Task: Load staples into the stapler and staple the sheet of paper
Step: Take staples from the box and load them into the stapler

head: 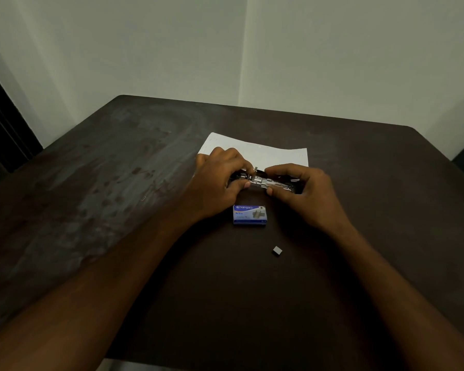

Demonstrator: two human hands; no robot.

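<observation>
Both hands, left hand and right hand, fingers clamped on the open stapler, are seating staples, best kept straight between fingertips.

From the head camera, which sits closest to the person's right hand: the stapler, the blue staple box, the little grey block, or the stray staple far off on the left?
1. Stapler: held in the right hand.
2. Blue staple box: just left of the hand, toward the person.
3. Grey block: nearer the person, on the table.
4. Stray staple: far left.
</observation>
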